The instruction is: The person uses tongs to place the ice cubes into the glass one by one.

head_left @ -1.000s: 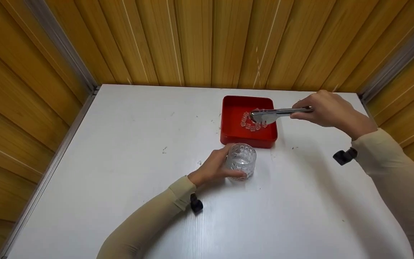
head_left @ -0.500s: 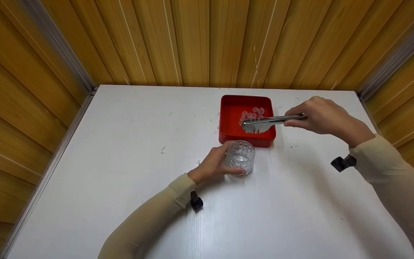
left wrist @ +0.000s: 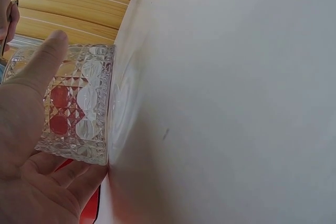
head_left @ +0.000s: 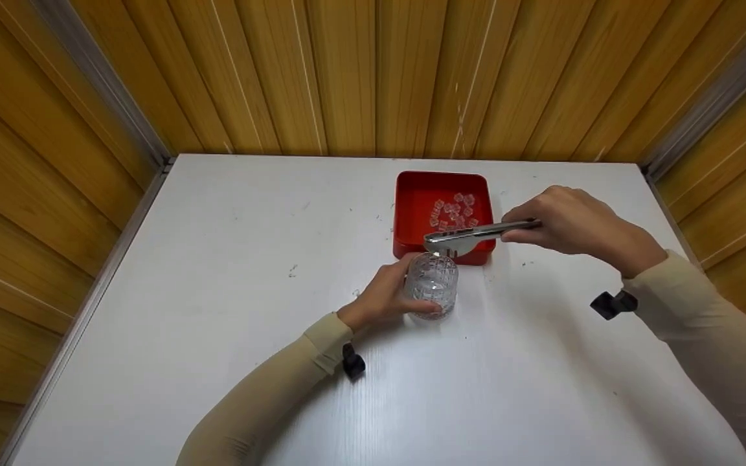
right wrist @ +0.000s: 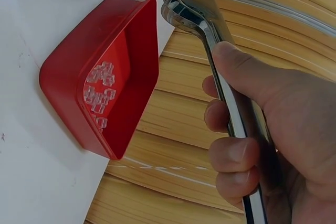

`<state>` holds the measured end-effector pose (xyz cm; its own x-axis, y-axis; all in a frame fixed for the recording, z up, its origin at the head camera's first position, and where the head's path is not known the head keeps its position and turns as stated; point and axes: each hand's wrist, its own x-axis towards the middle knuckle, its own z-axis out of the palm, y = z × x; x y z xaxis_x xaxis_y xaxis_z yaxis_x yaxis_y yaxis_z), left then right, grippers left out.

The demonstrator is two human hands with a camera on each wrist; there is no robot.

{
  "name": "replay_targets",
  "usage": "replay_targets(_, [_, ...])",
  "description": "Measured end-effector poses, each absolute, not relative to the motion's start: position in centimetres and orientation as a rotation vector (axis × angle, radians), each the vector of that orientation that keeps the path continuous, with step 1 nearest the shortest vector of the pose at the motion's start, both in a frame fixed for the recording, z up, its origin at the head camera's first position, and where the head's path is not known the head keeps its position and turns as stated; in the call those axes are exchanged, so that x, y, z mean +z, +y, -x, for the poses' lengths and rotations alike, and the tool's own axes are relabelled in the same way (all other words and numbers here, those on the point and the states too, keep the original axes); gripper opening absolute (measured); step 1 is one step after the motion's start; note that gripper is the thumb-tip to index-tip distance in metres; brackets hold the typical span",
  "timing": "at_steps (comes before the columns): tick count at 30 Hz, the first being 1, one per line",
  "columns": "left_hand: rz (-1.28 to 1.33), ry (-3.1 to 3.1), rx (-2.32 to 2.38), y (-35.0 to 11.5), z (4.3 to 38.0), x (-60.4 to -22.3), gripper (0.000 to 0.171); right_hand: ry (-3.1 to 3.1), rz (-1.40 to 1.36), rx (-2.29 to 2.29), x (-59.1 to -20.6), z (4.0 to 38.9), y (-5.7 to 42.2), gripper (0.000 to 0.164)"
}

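My left hand [head_left: 383, 294] holds a clear cut-glass tumbler [head_left: 436, 294] upright on the white table, thumb on the near side. In the left wrist view the tumbler's [left wrist: 79, 103] base meets the tabletop. My right hand [head_left: 570, 220] grips metal serving tongs [head_left: 470, 238] by their arms. Their heads are close over the tumbler's far rim. I cannot tell whether anything is between the tongs' heads. Behind the tumbler stands a red square box [head_left: 408, 194] with several small clear cubes [head_left: 456, 208] inside, seen also as cubes [right wrist: 100, 93] in the right wrist view.
The white table [head_left: 269, 246] runs back to a yellow wood-grain panel wall [head_left: 347, 77], with more panels on both sides. Small dark marks [head_left: 293, 270] dot the tabletop. A black wrist mount [head_left: 612, 304] hangs under the right sleeve.
My right hand has brought the tongs from over the cubes in the red box towards me and slightly left, to the tumbler's rim. My left hand keeps its grip on the tumbler.
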<state>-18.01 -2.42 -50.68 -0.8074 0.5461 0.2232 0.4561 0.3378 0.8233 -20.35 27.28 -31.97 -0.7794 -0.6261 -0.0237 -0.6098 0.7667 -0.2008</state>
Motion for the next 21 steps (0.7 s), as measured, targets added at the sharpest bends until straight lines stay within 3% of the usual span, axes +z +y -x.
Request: replay_targets(21, [-0.891, 2.487, 1.475, -2.49, 17.9, -50.5, 0.086, 2.791, 0.983, -0.278, -32.36, 19.88, 26.46, 0.022])
